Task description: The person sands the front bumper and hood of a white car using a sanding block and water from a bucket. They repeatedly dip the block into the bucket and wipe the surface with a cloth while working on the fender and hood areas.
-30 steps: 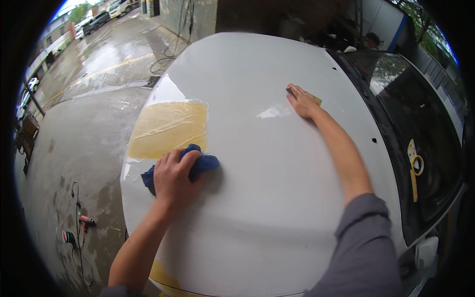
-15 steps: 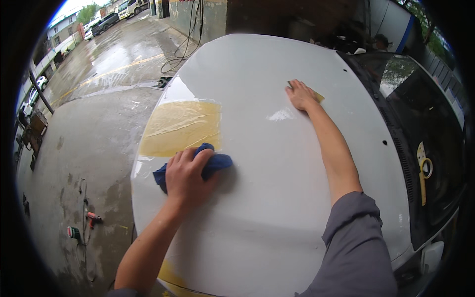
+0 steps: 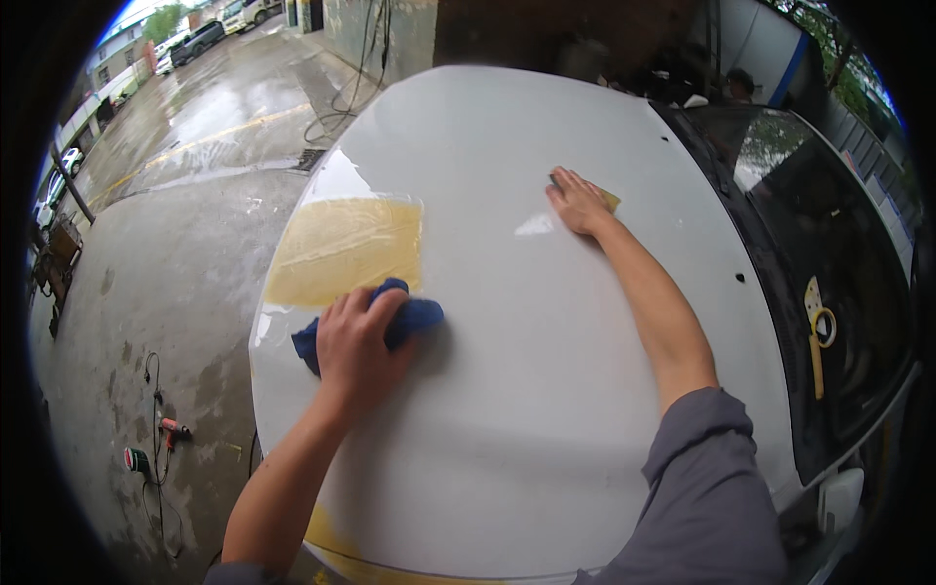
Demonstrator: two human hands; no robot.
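Observation:
A white car hood (image 3: 487,390) stretches out in front of me. On its left part, my left hand (image 3: 359,336) is closed around a bunched blue cloth (image 3: 414,324), just below a yellow rectangular patch (image 3: 346,249) with wet-looking streaks. Farther up and to the right, my right hand (image 3: 579,203) lies with its fingers together over a small yellow piece that looks like sandpaper (image 3: 611,201), pressing it against the hood. Most of that piece is hidden under the palm.
A tape roll (image 3: 824,328) and a yellow strip (image 3: 816,366) lie by the dark windshield (image 3: 848,244). A red-orange tool (image 3: 174,427), a green-and-white can-like object (image 3: 136,459) and cords lie on the wet concrete floor at left. A person (image 3: 741,83) is partly visible at the back.
The whole scene has shifted slightly left in view. My right hand is a little lower relative to the hood, still on the yellow piece; my left hand still grips the blue cloth.

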